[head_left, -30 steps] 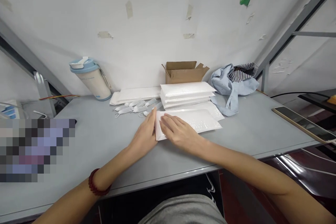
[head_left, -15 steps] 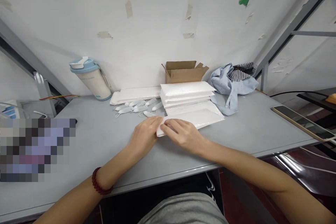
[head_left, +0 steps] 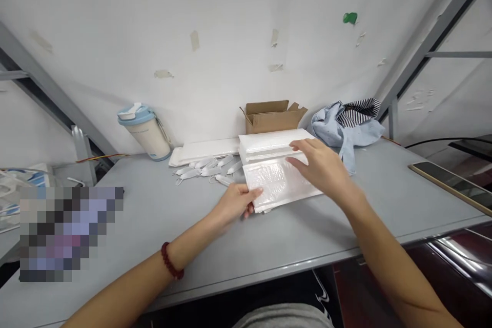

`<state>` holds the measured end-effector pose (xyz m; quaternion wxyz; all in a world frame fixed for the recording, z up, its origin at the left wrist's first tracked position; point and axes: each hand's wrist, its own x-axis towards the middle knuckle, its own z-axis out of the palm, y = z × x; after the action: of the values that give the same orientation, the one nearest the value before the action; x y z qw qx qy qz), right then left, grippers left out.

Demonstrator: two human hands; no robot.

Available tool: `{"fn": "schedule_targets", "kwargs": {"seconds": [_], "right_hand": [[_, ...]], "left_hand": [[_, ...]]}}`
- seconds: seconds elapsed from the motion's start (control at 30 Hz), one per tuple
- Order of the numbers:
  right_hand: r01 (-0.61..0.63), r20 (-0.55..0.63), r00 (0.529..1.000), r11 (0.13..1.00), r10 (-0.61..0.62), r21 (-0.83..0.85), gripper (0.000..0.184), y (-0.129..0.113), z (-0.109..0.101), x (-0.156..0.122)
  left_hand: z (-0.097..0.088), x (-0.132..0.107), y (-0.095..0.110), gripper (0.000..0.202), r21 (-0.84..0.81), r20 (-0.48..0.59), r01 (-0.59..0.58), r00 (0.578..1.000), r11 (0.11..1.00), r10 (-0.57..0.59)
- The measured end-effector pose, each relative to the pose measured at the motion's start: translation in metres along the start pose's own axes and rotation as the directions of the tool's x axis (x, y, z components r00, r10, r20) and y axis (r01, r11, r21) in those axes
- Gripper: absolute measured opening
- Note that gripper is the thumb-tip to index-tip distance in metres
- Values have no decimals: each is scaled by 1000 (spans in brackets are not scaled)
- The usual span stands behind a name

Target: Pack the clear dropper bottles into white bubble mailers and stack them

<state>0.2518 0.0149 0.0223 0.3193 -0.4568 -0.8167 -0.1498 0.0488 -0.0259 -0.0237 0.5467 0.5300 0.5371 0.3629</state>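
Observation:
My left hand (head_left: 239, 201) pinches the lower left corner of a white bubble mailer (head_left: 274, 182), thumb on top and fingers beneath. The mailer lies slantwise, its bubbly surface showing, with the edge of another layer under it. Just over its upper right part hovers my right hand (head_left: 319, 164), thumb and fingers apart and holding nothing. Behind it rises a stack of white bubble mailers (head_left: 274, 141). To the left of the stack lie several small white items with string loops (head_left: 207, 166), too small to name exactly.
A flat pile of white mailers (head_left: 209, 150) lies along the wall, near a cream tumbler with a blue lid (head_left: 148, 133). An open cardboard box (head_left: 274, 120) and a light blue cloth bag (head_left: 346, 128) stand behind the stack. A phone (head_left: 453, 184) rests at the right edge.
Both hands were together at the mailer's folded left end. Now the mailer lies flatter, my left hand keeps its corner, and my right hand has moved up and right, fingers opened.

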Motion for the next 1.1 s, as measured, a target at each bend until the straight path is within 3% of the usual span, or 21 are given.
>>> {"fn": "schedule_targets", "kwargs": {"seconds": [0.03, 0.1, 0.17, 0.27, 0.3, 0.47, 0.6, 0.7, 0.77, 0.9, 1.1], "right_hand": [[-92, 115, 989, 995, 96, -42, 25, 12, -3, 1], [-230, 306, 912, 958, 273, -170, 37, 40, -7, 1], [-316, 456, 795, 915, 400, -253, 42, 70, -7, -1], [-432, 627, 599, 860, 499, -272, 43, 106, -2, -3], [-462, 633, 578, 846, 514, -265, 44, 114, 1, -4], [-488, 685, 580, 861, 441, -141, 46, 122, 6, -4], [-476, 565, 689, 872, 453, -118, 43, 118, 3, -2], [-450, 550, 716, 887, 430, -107, 43, 117, -1, 0], [-431, 591, 703, 898, 395, -87, 46, 117, -1, 1], [-441, 676, 632, 893, 379, -87, 44, 116, 5, 0], [-441, 690, 576, 877, 439, -190, 48, 116, 15, -1]], "left_hand": [[4, 3, 0, 37, -60, 40, 76, 996, 995, -74], [13, 8, 0, 35, -158, 99, 202, 977, 967, -188], [19, 11, -1, 33, -227, 141, 255, 964, 940, -227], [22, 12, 0, 31, -307, 175, 270, 959, 913, -224], [23, 11, 0, 29, -337, 173, 269, 960, 903, -221], [24, 4, 0, 23, -456, 126, 227, 974, 861, -190], [29, 4, 2, 23, -533, 130, 213, 977, 819, -169], [31, 3, 4, 23, -523, 112, 213, 977, 825, -182], [30, 1, 5, 30, -450, 135, 250, 968, 857, -211], [22, -3, 4, 49, -280, 202, 313, 944, 908, -263], [7, 3, 0, 55, 20, 133, 267, 954, 963, -267]]}}
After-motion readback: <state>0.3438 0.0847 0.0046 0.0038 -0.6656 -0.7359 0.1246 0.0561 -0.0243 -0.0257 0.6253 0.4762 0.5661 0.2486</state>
